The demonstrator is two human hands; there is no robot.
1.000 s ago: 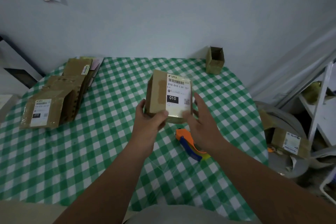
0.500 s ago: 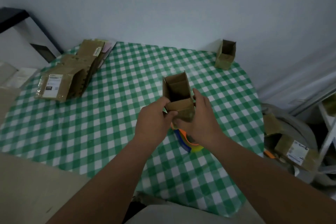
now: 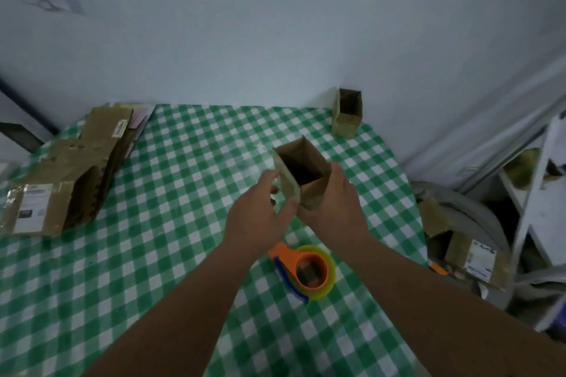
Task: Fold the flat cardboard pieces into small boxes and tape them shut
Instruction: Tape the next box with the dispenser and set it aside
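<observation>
Cardboard box [image 3: 301, 173] stands upright near the middle of the tabletop [image 3: 183, 162], its top open toward you, and both your hands meet it at its near lower corner. Your right hand [image 3: 332, 205] wraps the box from 3 o'clock, fingers closed along the right wall and thumb at the near corner. Your left hand [image 3: 255, 213] comes from 9 o'clock, half open; its thumb touches the near corner, the other fingers curl just beside the left wall, and whether they touch it is hard to tell. The bottom of the box is hidden behind your hands. The tape dispenser [image 3: 306, 272] lies at 6 o'clock from the box, between your forearms. A second open box [image 3: 347, 113] stands at 1 o'clock by the wall. The flat cardboard pieces [image 3: 73, 171] lie stacked at 9 o'clock, well apart; their labels are too blurred to read.
</observation>
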